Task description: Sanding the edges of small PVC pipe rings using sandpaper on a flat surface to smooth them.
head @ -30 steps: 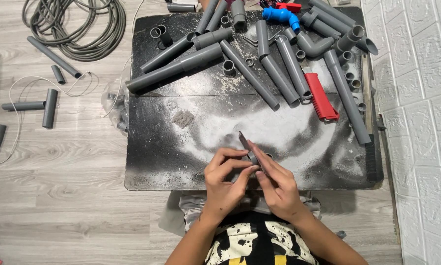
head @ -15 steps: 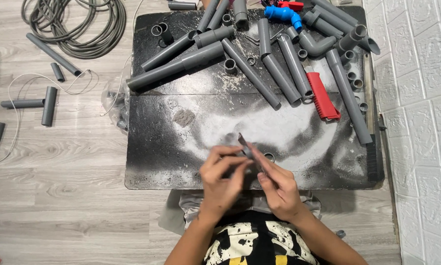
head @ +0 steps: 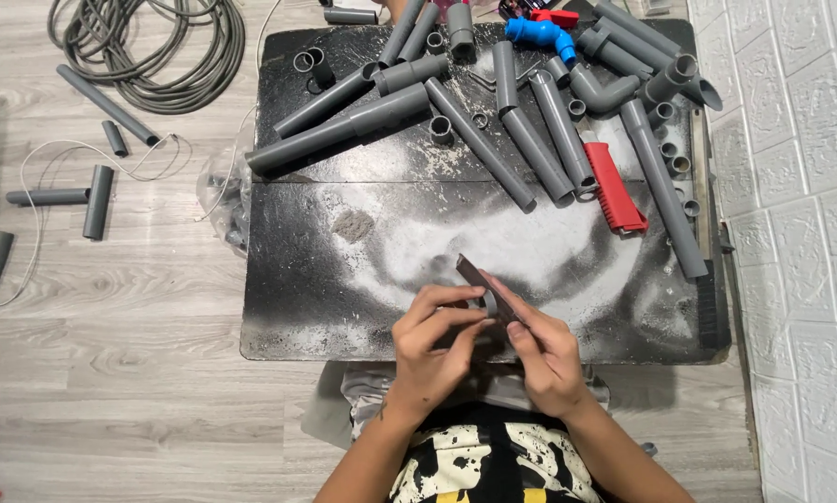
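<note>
1. Head view: left hand (head: 434,340) pinches a small grey ring (head: 489,303) between thumb and fingertips, fingers curled round it, likely to steady it for the tool.
2. Right hand (head: 541,352) closed on a flat dark file (head: 482,280); index finger lies along its back, probably to press it down. File tip angles up-left, away from the body, and crosses the ring, touching it.
3. Both hands hover just over the near edge of the black table (head: 288,317), close to the torso, so the work sits right under the eyes.
4. White dust (head: 521,237) spreads over the table just beyond the hands; looks like filings.
5. Far half of the table holds many grey pipes (head: 344,129) lying at angles, well apart from the hands, plus short couplings and elbows.
6. Red-handled tool (head: 612,189) lies among the pipes at right; blue fitting (head: 537,33) at the far edge.
7. On the floor at left: coiled hose (head: 148,47), loose pipe offcuts, a white wire.
</note>
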